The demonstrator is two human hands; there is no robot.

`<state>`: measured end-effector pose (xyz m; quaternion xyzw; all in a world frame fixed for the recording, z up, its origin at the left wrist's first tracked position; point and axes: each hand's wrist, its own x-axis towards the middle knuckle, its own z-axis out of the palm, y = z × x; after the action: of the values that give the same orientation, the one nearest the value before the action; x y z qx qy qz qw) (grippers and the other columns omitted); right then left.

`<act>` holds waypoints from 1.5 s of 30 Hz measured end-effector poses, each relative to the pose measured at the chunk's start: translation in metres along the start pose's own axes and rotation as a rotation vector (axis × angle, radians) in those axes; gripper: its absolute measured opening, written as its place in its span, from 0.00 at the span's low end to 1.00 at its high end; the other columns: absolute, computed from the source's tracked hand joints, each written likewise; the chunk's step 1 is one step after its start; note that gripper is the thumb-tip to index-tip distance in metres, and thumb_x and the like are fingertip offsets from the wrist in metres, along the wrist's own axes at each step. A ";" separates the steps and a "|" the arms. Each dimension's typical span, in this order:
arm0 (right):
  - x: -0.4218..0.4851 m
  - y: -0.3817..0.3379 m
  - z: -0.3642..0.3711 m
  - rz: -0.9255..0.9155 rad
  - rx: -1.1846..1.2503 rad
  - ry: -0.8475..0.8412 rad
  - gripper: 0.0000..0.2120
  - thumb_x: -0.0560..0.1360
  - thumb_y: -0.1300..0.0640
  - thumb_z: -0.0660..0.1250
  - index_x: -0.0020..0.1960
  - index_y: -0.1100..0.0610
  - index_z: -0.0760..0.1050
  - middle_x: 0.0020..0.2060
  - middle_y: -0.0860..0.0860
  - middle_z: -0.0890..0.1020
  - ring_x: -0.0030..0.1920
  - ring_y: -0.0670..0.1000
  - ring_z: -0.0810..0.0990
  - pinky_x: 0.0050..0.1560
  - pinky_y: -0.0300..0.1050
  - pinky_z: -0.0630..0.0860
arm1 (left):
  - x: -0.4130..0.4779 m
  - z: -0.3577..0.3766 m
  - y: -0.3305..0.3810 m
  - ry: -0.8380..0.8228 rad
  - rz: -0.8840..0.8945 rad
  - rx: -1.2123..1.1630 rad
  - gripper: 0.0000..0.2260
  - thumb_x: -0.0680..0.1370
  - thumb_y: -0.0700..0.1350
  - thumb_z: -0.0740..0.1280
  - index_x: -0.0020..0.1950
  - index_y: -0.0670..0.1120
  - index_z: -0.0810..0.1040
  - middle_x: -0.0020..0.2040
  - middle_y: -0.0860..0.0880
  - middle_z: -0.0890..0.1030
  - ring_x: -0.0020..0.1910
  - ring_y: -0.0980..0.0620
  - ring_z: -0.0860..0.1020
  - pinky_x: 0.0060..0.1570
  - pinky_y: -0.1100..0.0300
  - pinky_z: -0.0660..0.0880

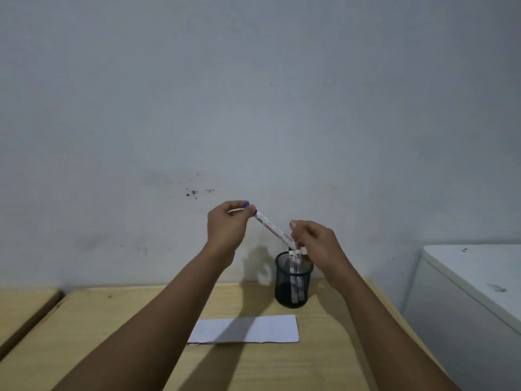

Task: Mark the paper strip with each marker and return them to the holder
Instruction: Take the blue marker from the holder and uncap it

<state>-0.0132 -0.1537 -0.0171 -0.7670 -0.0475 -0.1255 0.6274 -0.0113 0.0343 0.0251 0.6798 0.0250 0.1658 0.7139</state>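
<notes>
White-barrelled marker (272, 227) with a blue cap end is held in the air between both hands, tilted, upper end at the left, lower end at the right. Left hand (227, 227) has its grip closed on the blue cap end, fingers curled round it, thumb on top. Right hand (315, 244) has its grip pinched shut on the lower end of the barrel, just above the rim of the holder (293, 280). Cannot tell if the cap is seated or partly off. Holder is a black mesh cup standing upright on the counter (112, 334), near the back edge by the wall (253, 94); other markers (296, 266) with white barrels stand inside it, tops poking just over the rim, count unclear. Paper strip (253, 328) lies flat on the counter in front of the holder, apart from it, long side running left to right, partly under the shadow of the left forearm; a faint reddish mark sits at its lower left corner. Light wood counter is bare to the left and in front of the strip. A gap runs along the counter's left edge, with a second wooden surface (22, 309) beyond it. At the right, a white cabinet (465, 292) stands close beside the counter's right edge. Both forearms reach in from the bottom of the view, over the counter.
</notes>
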 end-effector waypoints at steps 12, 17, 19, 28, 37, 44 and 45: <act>-0.070 -0.082 0.070 0.165 0.866 -0.206 0.06 0.74 0.60 0.72 0.51 0.60 0.82 0.36 0.52 0.81 0.33 0.47 0.79 0.35 0.39 0.78 | -0.074 -0.073 0.045 -0.060 -0.094 -0.124 0.14 0.75 0.54 0.72 0.50 0.45 0.84 0.46 0.51 0.87 0.46 0.51 0.79 0.45 0.54 0.71; -0.092 -0.104 0.090 0.127 0.737 -0.223 0.07 0.79 0.57 0.70 0.46 0.60 0.82 0.32 0.51 0.80 0.30 0.46 0.75 0.31 0.37 0.73 | -0.098 -0.094 0.054 -0.081 0.014 -0.027 0.13 0.78 0.55 0.68 0.49 0.46 0.83 0.46 0.49 0.85 0.42 0.50 0.78 0.42 0.57 0.70; -0.099 -0.109 0.094 0.085 0.724 -0.236 0.06 0.79 0.59 0.69 0.49 0.62 0.82 0.33 0.53 0.80 0.31 0.47 0.75 0.31 0.37 0.74 | -0.103 -0.102 0.059 -0.047 0.035 -0.013 0.14 0.79 0.55 0.66 0.48 0.46 0.84 0.46 0.49 0.85 0.40 0.50 0.77 0.40 0.60 0.70; -0.111 -0.108 0.110 -0.153 0.500 -0.192 0.07 0.80 0.60 0.68 0.55 0.61 0.81 0.37 0.55 0.81 0.35 0.50 0.77 0.39 0.43 0.76 | -0.105 -0.113 0.066 0.048 -0.016 0.016 0.13 0.81 0.52 0.65 0.42 0.47 0.82 0.41 0.48 0.83 0.36 0.50 0.72 0.33 0.58 0.66; -0.108 -0.066 0.119 -0.112 0.404 -0.279 0.08 0.79 0.62 0.69 0.57 0.56 0.82 0.40 0.49 0.84 0.40 0.51 0.80 0.42 0.45 0.79 | -0.075 -0.136 0.028 0.040 -0.068 0.205 0.17 0.80 0.52 0.64 0.40 0.41 0.83 0.40 0.46 0.83 0.35 0.49 0.72 0.34 0.58 0.67; -0.100 -0.024 0.123 -0.026 0.372 -0.247 0.08 0.80 0.62 0.68 0.58 0.56 0.81 0.39 0.50 0.82 0.38 0.50 0.78 0.37 0.44 0.77 | -0.035 -0.184 -0.053 0.016 -0.035 0.764 0.08 0.70 0.55 0.74 0.35 0.53 0.81 0.36 0.57 0.83 0.41 0.51 0.81 0.50 0.51 0.78; -0.098 -0.017 0.124 -0.016 0.361 -0.243 0.08 0.80 0.62 0.68 0.58 0.56 0.81 0.39 0.51 0.82 0.37 0.50 0.78 0.37 0.44 0.77 | -0.032 -0.189 -0.064 0.007 -0.048 0.821 0.07 0.70 0.54 0.74 0.36 0.54 0.81 0.36 0.58 0.83 0.42 0.51 0.81 0.51 0.51 0.77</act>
<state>-0.0956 -0.0209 -0.0481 -0.6513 -0.1506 -0.0268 0.7432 -0.0775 0.2059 -0.0573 0.9068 0.1075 0.1277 0.3871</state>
